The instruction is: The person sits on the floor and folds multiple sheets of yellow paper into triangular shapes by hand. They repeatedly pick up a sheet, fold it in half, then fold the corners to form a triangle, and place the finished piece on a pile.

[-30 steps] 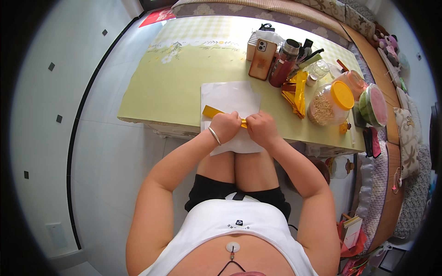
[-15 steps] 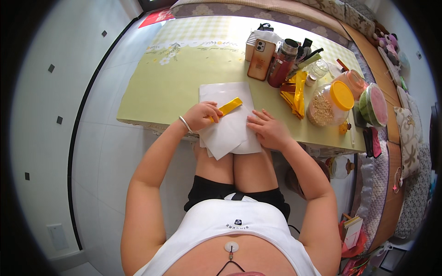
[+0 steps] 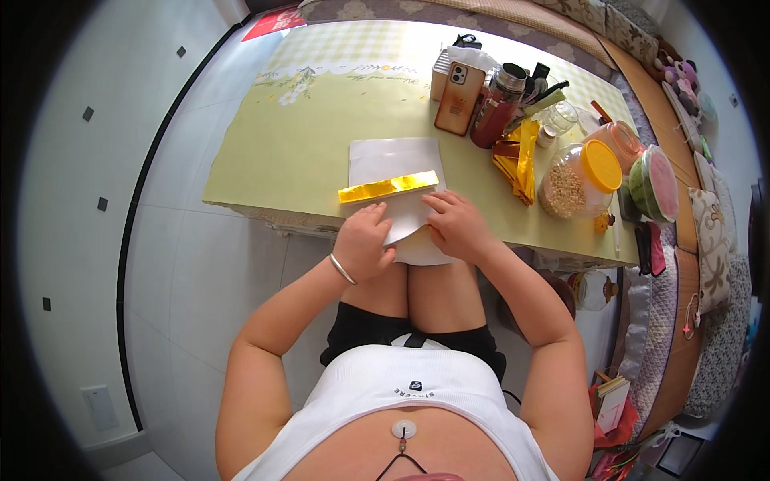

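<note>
A stack of white paper lies at the table's near edge and reaches over my lap. Across it, beyond my fingertips, lies a shiny gold foil strip, tilted slightly up to the right. My left hand and my right hand grip the near part of the top white sheet, one on each side, with fingers on top. Between them the sheet's near edge curls upward. Both thumbs are partly hidden. A metal bangle circles my left wrist.
Right of the paper are folded gold foil pieces, a phone leaning upright, a red thermos, a yellow-lidded jar of grains and a covered watermelon half. The pale green tablecloth stretches left. A sofa borders the right.
The gold foil strip has left my left hand and now lies nearly level across the paper. Both hands have drawn closer together at the sheet, whose near edge has been raised and bent.
</note>
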